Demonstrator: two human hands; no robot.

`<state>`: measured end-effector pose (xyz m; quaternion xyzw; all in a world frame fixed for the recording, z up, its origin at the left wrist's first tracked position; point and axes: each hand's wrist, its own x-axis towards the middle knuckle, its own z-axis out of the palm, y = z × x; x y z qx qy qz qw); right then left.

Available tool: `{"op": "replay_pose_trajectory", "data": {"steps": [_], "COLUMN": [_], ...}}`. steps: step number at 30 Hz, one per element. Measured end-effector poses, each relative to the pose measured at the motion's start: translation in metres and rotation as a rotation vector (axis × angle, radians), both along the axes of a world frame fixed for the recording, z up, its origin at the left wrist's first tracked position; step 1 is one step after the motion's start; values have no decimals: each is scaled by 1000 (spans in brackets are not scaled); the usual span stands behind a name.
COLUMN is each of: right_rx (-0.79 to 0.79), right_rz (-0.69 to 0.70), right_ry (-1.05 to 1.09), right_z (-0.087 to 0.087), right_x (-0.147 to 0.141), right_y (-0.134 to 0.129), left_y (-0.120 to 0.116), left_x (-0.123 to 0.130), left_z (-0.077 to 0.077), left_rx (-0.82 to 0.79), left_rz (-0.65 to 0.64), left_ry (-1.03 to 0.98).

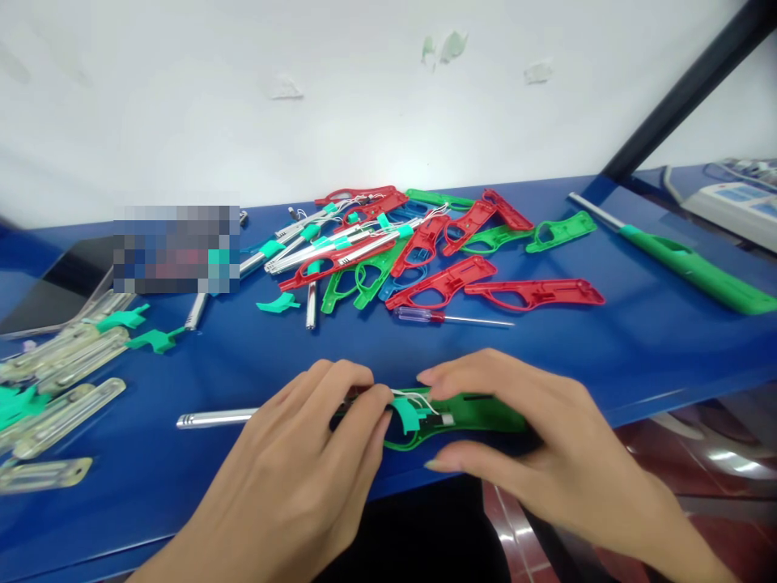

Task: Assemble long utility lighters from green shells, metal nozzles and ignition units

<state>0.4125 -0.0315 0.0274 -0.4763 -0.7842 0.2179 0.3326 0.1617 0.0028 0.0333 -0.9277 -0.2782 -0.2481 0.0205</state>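
A green lighter half-shell [486, 411] lies at the front edge of the blue table, its inside facing up. White wires and a teal trigger [408, 414] sit in it. A silver tube [215, 418] sticks out to the left. My left hand [309, 453] is closed over the tube end of the shell, its fingertips just left of the trigger. My right hand [534, 445] arches over the handle part, thumb and fingers apart on either side of it; whether its fingers touch the shell is unclear.
Red, green and blue half-shells [534, 293] and silver tubes lie heaped behind the hands, beside a screwdriver [449, 318]. Clear fuel tanks [70, 433] and teal triggers [156, 338] are at left. A closed green lighter [692, 263] lies at right, near a white device [737, 209].
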Motion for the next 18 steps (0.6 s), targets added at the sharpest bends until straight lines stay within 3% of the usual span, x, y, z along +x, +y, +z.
{"op": "replay_pose_trajectory", "data": {"steps": [3, 10, 18], "right_rx": [-67, -166, -110], "right_rz": [-76, -140, -102], "right_ry": [77, 36, -56], "right_z": [4, 8, 16], "right_x": [1, 1, -3], "right_y": [2, 6, 10], "left_y": [1, 1, 1], "left_x": [0, 3, 5], "left_z": [0, 2, 2], "left_rx": [25, 81, 133], "left_rz": [15, 39, 26], "left_ry": [24, 82, 98]}}
